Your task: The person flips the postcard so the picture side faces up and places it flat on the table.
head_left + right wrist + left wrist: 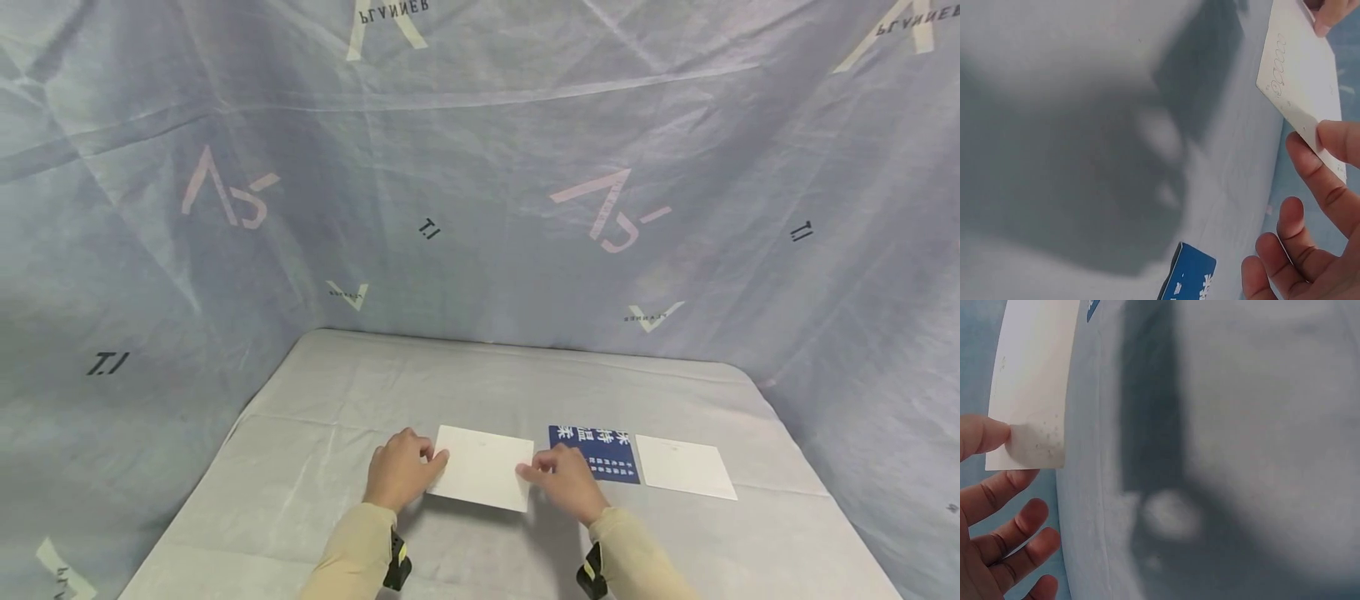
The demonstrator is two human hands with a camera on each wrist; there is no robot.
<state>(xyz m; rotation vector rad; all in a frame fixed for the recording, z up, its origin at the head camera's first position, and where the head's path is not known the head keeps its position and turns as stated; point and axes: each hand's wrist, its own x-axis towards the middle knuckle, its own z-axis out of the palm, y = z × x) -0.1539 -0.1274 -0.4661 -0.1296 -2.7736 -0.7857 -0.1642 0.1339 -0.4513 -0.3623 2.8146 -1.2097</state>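
Observation:
A white card [482, 467] is held above the cloth-covered table, its shadow falling below it. My left hand [402, 471] pinches its left edge between thumb and index finger. At the opposite edge my right hand [566, 481] pinches it the same way. Small marks and a looped scribble show on the card [1304, 69] in the right wrist view. Beside my right hand lies a blue card [611, 462] with white characters, partly covered by that hand in the head view. Another white card [686, 467] lies flat to its right.
A pale cloth covers the table [315, 392]. Grey-blue fabric [480, 250] printed with letters and logos hangs behind and at both sides. Each wrist wears a black strap device, such as the left one [397, 562].

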